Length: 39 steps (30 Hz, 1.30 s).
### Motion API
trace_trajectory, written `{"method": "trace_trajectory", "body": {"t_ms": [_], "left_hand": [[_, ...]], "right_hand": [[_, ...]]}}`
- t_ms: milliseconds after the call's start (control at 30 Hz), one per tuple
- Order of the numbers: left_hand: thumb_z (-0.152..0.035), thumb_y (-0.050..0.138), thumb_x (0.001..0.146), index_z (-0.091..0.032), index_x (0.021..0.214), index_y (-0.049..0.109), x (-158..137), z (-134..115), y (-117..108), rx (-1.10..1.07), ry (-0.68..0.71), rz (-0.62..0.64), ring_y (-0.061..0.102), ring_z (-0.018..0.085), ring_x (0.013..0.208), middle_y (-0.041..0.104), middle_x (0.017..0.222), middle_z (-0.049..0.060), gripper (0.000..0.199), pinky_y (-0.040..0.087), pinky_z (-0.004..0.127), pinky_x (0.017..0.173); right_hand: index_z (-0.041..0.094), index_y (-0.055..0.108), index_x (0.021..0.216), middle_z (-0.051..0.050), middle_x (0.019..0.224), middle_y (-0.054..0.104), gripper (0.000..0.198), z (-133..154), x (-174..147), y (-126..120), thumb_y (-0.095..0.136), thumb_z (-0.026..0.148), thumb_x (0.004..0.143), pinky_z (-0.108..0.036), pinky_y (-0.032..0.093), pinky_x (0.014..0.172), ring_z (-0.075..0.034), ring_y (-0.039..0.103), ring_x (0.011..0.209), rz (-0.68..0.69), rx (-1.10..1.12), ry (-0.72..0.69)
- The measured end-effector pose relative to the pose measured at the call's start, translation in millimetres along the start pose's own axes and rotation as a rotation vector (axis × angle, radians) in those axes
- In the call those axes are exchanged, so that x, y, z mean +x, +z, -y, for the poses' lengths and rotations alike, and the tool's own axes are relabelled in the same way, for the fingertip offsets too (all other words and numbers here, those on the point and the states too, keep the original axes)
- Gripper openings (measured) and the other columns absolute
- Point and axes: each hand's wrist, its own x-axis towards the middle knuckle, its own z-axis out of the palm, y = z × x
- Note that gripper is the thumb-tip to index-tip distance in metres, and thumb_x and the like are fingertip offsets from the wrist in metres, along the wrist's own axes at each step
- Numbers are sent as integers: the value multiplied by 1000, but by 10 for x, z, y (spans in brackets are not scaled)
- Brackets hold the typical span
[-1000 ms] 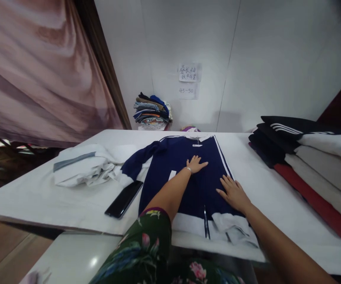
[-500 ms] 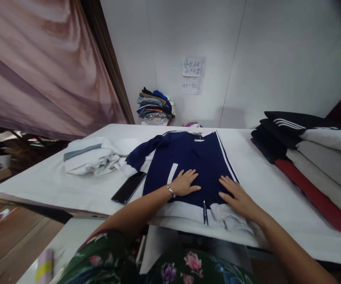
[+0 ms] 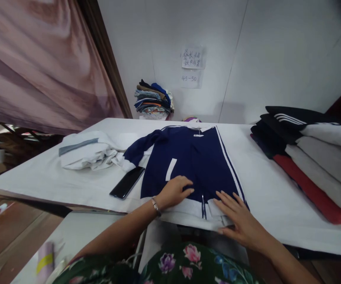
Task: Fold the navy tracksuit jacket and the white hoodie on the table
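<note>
We are facing a white-covered table (image 3: 265, 189), where a navy-and-white zip jacket (image 3: 173, 142) is lying front up, collar away from us, beneath and beyond both hands. Our right hand (image 3: 238, 217) is lying open, fingers extended over the hem on our right. Our left hand (image 3: 175, 192) is lying half-curled over the lower left front; we are not seeing whether it is pinching fabric. A black smartphone (image 3: 127, 183) is lying just left of the jacket.
</note>
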Motion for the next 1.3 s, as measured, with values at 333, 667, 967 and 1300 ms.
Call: {"method": "trace_trajectory", "body": {"t_ms": [333,667,967,1300], "left_hand": [[-53,69,74,-24,115,59,-407,-128,222,171,117,128,51,25,101,59,112,7,51,37,39,87],[-48,66,78,-24,116,60,-455,-96,190,92,140,119,54,23,104,61,114,7,45,40,39,90],[-37,61,84,-22,107,67,-124,407,-502,158,-131,-227,56,21,112,64,120,6,28,42,37,99],[-39,52,85,-19,119,58,27,1283,-1335,653,-643,-328,46,30,124,54,132,13,39,39,44,101]], "right_hand": [[30,59,127,-5,144,47,44,-97,171,1,48,24,85,-48,39,103,-27,47,128,71,24,102],[27,61,126,-7,142,49,43,-44,155,81,44,24,86,-51,39,104,-28,48,127,8,52,144],[36,35,145,2,156,21,56,-44,234,-244,46,48,91,-54,20,116,-28,20,143,-121,86,140],[33,29,147,-2,154,25,64,-200,388,298,41,58,90,-51,24,115,-28,23,142,90,-1,177]]}}
